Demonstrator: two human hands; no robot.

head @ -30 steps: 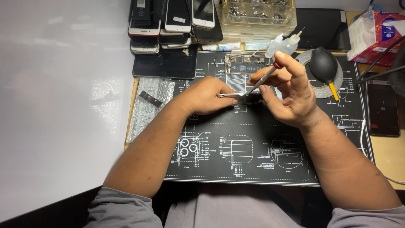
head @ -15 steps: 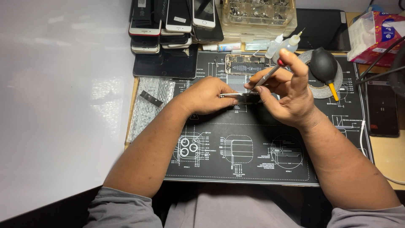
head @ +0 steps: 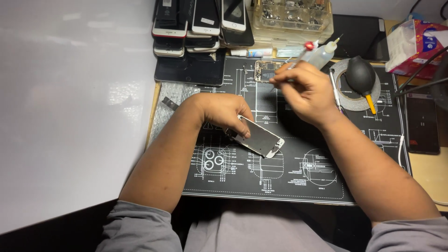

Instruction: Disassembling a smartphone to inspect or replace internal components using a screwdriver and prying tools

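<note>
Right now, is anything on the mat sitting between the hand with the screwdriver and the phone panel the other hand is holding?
Nothing visible does. The right hand holds the red-capped screwdriver up over the mat; the phone panel lies lower left under the left hand, with only bare mat between them.

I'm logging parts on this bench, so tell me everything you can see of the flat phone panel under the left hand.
The phone panel is a thin rectangular slab with a silvery metal-looking back plate and a white rim at its lower right end. It lies tilted diagonally on the black printed work mat, near the mat's middle. The left hand rests on its upper left end, fingertips on the plate. The right hand, holding a slim red-tipped tool, is apart from it.
</note>
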